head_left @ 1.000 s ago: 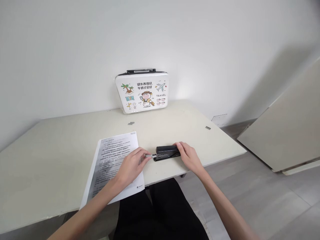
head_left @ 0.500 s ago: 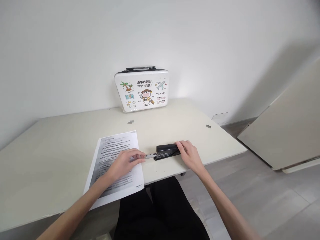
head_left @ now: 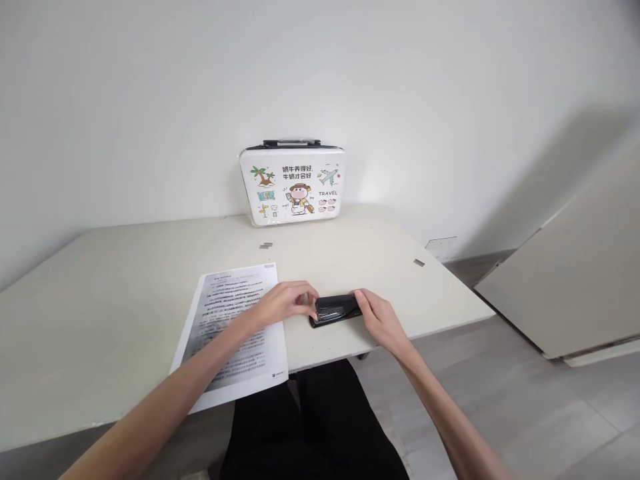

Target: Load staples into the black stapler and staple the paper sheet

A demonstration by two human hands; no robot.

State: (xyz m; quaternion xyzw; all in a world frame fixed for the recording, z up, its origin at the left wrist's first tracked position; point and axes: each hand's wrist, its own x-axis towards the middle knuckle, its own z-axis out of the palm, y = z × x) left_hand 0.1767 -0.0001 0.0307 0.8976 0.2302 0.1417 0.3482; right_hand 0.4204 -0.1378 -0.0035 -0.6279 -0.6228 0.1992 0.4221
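A black stapler (head_left: 338, 309) lies on its base near the table's front edge. My right hand (head_left: 381, 319) is closed around its right end, thumb on top. At the opposite end is my left hand (head_left: 290, 301), its thumb and fingers pinched against the stapler's tip. The metal staple tray no longer shows outside the body; the fingertips partly hide that end. Beneath my left wrist and forearm lies a printed sheet (head_left: 250, 363), whose lower edge hangs past the table edge.
A white carry case (head_left: 295, 190) with cartoon prints stands against the wall at the back of the table (head_left: 125, 287). Staple strips (head_left: 266, 246) lie in front of it, and another strip (head_left: 419, 263) is at the right. A pale panel (head_left: 565, 280) leans beyond the table.
My left hand has moved right, and the metal tray that stuck out of the stapler has slid inside. My right hand keeps its hold. The view has shifted slightly.
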